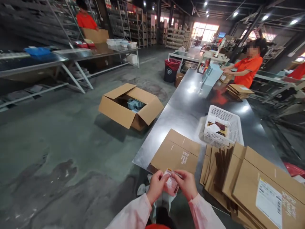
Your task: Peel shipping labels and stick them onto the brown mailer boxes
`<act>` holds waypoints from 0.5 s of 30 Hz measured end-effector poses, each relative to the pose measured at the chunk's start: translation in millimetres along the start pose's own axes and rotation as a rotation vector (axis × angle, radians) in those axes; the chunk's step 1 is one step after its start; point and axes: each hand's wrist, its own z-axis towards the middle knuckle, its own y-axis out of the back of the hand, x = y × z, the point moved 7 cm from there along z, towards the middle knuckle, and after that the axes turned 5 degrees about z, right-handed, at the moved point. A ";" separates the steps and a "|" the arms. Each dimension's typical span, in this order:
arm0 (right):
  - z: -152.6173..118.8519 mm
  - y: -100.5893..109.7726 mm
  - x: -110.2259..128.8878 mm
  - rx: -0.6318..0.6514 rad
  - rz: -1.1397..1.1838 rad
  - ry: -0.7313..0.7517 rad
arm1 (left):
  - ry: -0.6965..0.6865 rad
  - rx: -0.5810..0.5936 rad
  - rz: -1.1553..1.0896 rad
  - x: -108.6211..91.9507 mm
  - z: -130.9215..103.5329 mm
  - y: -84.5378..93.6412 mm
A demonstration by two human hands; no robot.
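Between my hands is a small printed label [171,183], whitish and pink, with a strip of yellow along its top. My left hand [156,187] pinches its left side, thumb on top. The right side is gripped by my right hand [187,184], with thumb and fingers closed on it. Just beyond my hands, a flat brown cardboard box [177,151] with white print lies at the table's corner. To the right stand several folded cardboard boxes [219,171] in a leaning row. The nearest folded box [252,181] bears a white shipping label [269,203].
A white perforated basket [234,127] holding packets sits farther along the metal table [176,108]. An open carton [116,111] with blue-grey pieces inside stands left of it. Persons in orange shirts [250,68] work at the table's far end and behind the left tables [71,55].
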 end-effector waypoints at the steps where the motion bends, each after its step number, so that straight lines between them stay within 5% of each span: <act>1: 5.0 -0.1 -6.7 -0.009 -0.003 0.017 | 0.011 -0.011 -0.002 5.4 4.6 -1.2; 7: 84.8 25.8 -42.0 -0.288 -0.265 0.166 | 0.188 0.255 -0.073 48.5 22.9 -13.1; 12: 138.5 41.5 -64.6 -0.452 -0.420 0.084 | 0.336 0.408 -0.047 104.1 -24.6 20.1; 15: 138.3 15.4 -60.4 -0.317 -0.696 0.094 | 0.378 0.449 0.004 114.8 -57.5 47.8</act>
